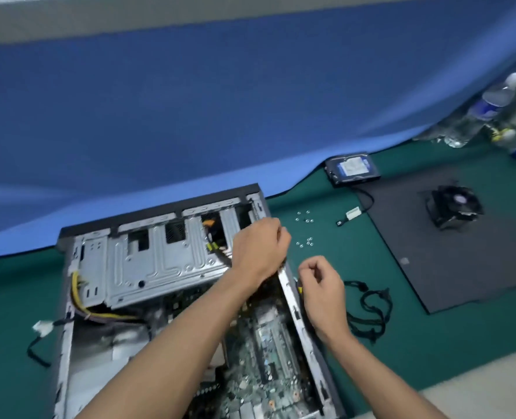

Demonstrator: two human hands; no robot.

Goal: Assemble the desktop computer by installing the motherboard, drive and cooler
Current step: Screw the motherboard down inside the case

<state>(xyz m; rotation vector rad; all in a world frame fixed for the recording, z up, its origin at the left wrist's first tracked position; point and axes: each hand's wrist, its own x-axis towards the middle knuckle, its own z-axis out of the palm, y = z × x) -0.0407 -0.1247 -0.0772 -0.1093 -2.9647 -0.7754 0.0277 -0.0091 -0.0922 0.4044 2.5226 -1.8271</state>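
The open computer case (pixel 148 258) lies flat on the green mat. The motherboard (pixel 269 352) sits inside it at the lower right. My left hand (pixel 259 246) reaches across the case, its fingers curled over the upper end of the case's right wall (pixel 299 316). My right hand (pixel 321 287) hovers just outside that wall with curled fingers and thumb against forefinger; a bit of yellow shows at its edge, and what it holds is hidden. The hard drive (pixel 353 169) lies at the back. The cooler (pixel 453 207) stands on the black side panel (pixel 468 267).
Loose screws (pixel 304 228) lie scattered on the mat right of the case. A black cable (pixel 371 309) coils beside my right wrist, and a small white connector (pixel 352 212) lies near the panel. Plastic bottles (pixel 492 113) stand at the far right. A blue cloth (pixel 190 116) hangs behind.
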